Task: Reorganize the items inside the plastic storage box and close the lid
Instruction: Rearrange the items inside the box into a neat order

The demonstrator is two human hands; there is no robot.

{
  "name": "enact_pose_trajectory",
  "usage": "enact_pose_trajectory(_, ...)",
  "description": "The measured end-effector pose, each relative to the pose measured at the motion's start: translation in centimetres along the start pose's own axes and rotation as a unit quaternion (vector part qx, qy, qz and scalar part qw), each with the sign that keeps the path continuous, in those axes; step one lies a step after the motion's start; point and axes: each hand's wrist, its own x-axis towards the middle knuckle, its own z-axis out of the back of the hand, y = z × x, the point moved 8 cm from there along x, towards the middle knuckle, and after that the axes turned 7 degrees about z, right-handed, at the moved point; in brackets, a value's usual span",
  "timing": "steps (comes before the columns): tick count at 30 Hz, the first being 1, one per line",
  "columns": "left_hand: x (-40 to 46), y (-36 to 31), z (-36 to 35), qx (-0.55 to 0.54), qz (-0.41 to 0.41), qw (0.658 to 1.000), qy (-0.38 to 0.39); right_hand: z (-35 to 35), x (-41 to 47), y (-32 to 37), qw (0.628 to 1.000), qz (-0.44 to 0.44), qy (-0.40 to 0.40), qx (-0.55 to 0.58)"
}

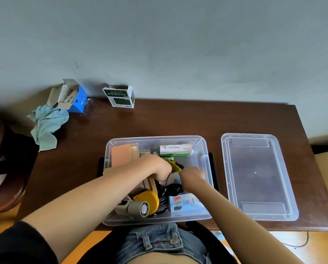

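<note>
**Repositioning the yellow-and-black object inside the box**

The left hand point(155, 167) and the right hand point(192, 175) are both inside the clear plastic storage box point(207, 149), which stands open on the dark brown wooden table point(178, 119). Between them lies a slim yellow-and-black object point(175, 165). The left hand's fingers curl round its far end; the right hand's knuckles face the camera at its near end, so whether that hand grips it cannot be told.

Procedure, as judged from this position:

1. Keep a firm hold with the left hand and lift the object straight up, clear of the black coiled cable point(173, 188) just nearer the body than the right hand.
2. Lay it in the bare floor area to the right of the right hand, in front of the white-and-green carton point(175, 149).
3. Keep all contents below the rim, including the yellow-and-grey handheld fan point(144, 204) under the left forearm.

The clear plastic lid point(254, 176) lies flat, well to the right of the right hand, not yet fitted.
</note>
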Motion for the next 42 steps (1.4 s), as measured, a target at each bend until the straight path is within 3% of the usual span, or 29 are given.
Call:
enact_pose_trajectory(4,0.4,0.1,0.4,-0.023,-0.011,0.999,-0.027,1.3,-0.6,-0.2,0.999,-0.004,-0.038,0.008)
enact_pose_trajectory(9,0.2,0.6,1.4,-0.061,-0.005,0.996,-0.069,3.1,-2.8,-1.2,0.981,0.026,-0.117,0.154)
enact_pose_trajectory(12,-0.1,-0.6,1.9,-0.061,-0.038,0.995,-0.063,3.3,-3.1,-1.0,0.973,0.061,-0.082,0.206)
enact_pose_trajectory(15,0.1,-2.1,1.1,-0.057,-0.058,0.997,-0.016,2.1,-2.7,0.0,0.957,0.098,0.008,0.273)
enact_pose_trajectory(17,0.7,-2.7,-0.3,-0.049,-0.056,0.997,0.018,0.6,-2.0,0.1,0.919,0.061,0.063,0.384)
enact_pose_trajectory(19,1.4,-2.5,-1.3,-0.019,-0.022,0.999,0.021,-0.3,-0.7,-0.7,0.908,-0.012,0.047,0.415)
enact_pose_trajectory(23,2.0,-2.4,-1.1,-0.005,-0.001,0.999,-0.035,-0.5,1.0,-2.0,0.952,-0.103,-0.028,0.286)
enact_pose_trajectory(26,1.9,-2.3,-0.4,-0.026,0.029,0.993,-0.107,-0.4,1.9,-1.9,0.952,-0.113,-0.101,0.265)
enact_pose_trajectory(30,2.2,-2.5,-1.0,-0.031,0.071,0.991,-0.110,0.3,2.5,-1.8,0.954,-0.089,-0.160,0.238)
enact_pose_trajectory(35,2.0,-2.1,-0.7,-0.033,0.115,0.985,-0.126,1.1,3.1,-1.4,0.971,-0.060,-0.155,0.170)
enact_pose_trajectory(42,2.0,-1.9,-0.5,-0.003,0.089,0.987,-0.135,0.9,3.4,-1.6,0.988,-0.049,-0.135,0.063)
